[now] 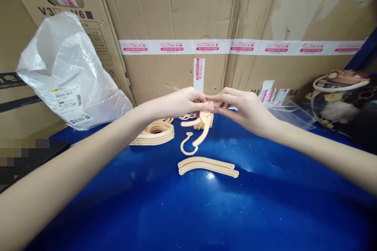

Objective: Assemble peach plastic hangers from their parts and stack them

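Both hands meet over the table around a cream plastic hanger part [206,117] with curved arms pointing down toward me. My left hand [191,102] pinches it from the left, thumb on top. From the other side my right hand [237,106] grips it between thumb and fingers; part of the piece is hidden there. Just below lies a loose cream hook [188,147]. Nearer to me, two curved hanger arms [207,164] rest side by side. Behind my left wrist sits a stack of cream hanger pieces [156,132], and more small pieces [198,125] lie beneath my hands.
The tabletop [188,211] is glossy blue. A white plastic bag [67,70] stands at the left, with a dark object [38,160] by the left edge. Taped cardboard boxes [176,11] wall off the back. At the right are clear plastic wrapping [294,113] and a brown-handled bag [338,98].
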### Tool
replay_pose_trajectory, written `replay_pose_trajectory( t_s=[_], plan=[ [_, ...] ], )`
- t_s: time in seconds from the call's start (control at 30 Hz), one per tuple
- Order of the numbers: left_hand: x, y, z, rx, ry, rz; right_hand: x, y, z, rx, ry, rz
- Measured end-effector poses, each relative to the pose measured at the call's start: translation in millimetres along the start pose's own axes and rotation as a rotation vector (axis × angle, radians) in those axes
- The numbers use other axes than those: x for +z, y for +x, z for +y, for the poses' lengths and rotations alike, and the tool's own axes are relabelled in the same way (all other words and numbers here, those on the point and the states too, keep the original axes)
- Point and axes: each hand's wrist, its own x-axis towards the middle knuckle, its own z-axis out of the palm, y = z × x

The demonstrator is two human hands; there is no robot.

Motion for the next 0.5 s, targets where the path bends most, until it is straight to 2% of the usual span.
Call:
replay_pose_trajectory(
  t_s=[0.1, 0.2, 0.37, 0.5],
  plan=[
    [13.8, -4.5, -5.2, -0.055, -0.290, -0.032, 3.1, 0.2, 1.1, -0.039, 0.013, 0.026],
    [28.6, -12.1, -11.7, -0.084, -0.517, -0.046, 6.0, -1.2, 3.8, -0.013, 0.021, 0.032],
    [40.2, -21.6, -23.2, -0.135, -0.712, -0.015, 10.6, -6.8, 10.3, 0.116, 0.038, 0.051],
    [43.3, -22.9, -28.9, -0.188, -0.780, 0.031, 15.0, -14.5, 11.7, 0.139, 0.008, 0.070]
  ],
)
